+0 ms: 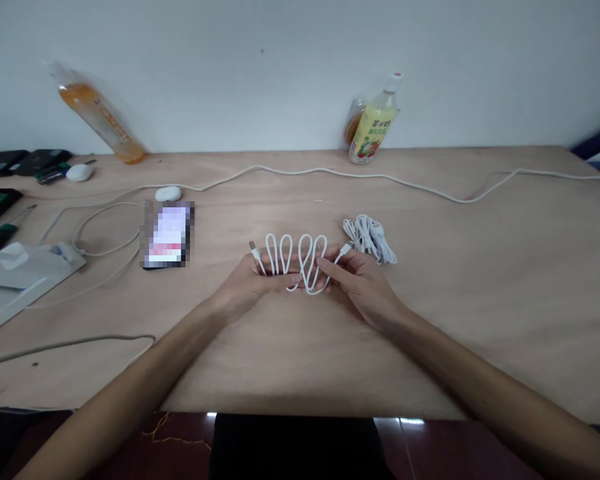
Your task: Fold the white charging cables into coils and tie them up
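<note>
Between my two hands, over the middle of the table, is a white USB cable (306,259) folded into several upright zigzag loops. My left hand (253,283) is closed on the left folds, its thumb lying across them. One metal plug sticks up beside that thumb. My right hand (357,280) pinches the right folds between thumb and fingers, and the other plug points up to the right there. The fingers behind the loops are partly hidden. Just beyond my right hand lies a bundle of white cables (370,237) on the wooden table (455,267).
A phone (169,233) and a white earbud case (168,194) lie to the left. A long white cord (320,171) crosses the back. An orange drink bottle (103,123) and a yellow-labelled bottle (376,120) stand by the wall. A white box (30,283) sits at far left.
</note>
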Available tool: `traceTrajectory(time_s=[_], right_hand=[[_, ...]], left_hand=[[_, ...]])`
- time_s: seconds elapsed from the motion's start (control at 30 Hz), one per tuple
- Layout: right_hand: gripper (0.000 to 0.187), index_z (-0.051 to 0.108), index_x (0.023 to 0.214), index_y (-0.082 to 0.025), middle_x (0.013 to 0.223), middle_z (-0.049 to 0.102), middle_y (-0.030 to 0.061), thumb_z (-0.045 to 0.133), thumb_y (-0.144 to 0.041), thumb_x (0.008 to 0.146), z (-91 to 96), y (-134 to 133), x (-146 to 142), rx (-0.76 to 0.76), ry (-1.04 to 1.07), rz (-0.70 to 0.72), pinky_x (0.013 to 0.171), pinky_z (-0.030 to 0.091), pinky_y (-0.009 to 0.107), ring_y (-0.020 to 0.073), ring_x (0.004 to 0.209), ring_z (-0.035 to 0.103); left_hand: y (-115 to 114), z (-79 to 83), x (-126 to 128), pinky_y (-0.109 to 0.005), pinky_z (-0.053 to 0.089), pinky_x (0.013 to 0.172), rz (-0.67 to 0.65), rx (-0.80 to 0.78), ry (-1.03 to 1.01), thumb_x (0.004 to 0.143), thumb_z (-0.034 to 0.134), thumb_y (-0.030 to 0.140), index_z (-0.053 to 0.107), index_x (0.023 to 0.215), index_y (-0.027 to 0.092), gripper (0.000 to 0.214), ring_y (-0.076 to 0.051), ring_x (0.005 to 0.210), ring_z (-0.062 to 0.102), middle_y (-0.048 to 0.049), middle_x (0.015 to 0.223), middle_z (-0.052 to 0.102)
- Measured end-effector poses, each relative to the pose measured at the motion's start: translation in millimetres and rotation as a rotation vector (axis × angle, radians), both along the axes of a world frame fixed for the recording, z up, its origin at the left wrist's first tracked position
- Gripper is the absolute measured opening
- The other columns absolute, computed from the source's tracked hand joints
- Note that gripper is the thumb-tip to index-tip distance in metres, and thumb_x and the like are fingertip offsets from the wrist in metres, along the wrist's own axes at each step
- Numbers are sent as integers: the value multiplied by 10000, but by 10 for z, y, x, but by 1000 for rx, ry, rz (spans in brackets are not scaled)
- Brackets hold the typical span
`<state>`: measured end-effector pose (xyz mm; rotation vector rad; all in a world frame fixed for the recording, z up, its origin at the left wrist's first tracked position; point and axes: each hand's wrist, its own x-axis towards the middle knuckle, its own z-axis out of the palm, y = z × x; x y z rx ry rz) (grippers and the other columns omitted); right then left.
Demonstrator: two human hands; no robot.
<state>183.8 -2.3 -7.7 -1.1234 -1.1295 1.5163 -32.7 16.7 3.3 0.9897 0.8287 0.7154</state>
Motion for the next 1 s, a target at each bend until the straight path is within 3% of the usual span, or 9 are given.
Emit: traceTrajectory(time_s=[0.37, 1.0], right_hand=[[354, 815, 900, -223, 764, 752, 16, 865, -572, 870, -12, 8, -17, 19, -8, 59, 627, 555, 310, 174, 688, 688], [349, 820, 930, -218, 783, 740, 20, 868, -557, 863, -49, -11, -21, 21, -2, -1, 595, 538, 306, 168, 689, 648]], left_hand=[[-13, -22, 25, -474, 582, 1091, -15, 7, 32, 767, 984, 312, 865, 1175, 214, 436, -274, 1047, 831, -92, 1086, 887], [-17, -30, 26, -492, 583, 1126, -14, -39, -56, 763, 980, 226, 851, 1210, 212, 466, -283, 1098, 830, -94, 1109, 883]])
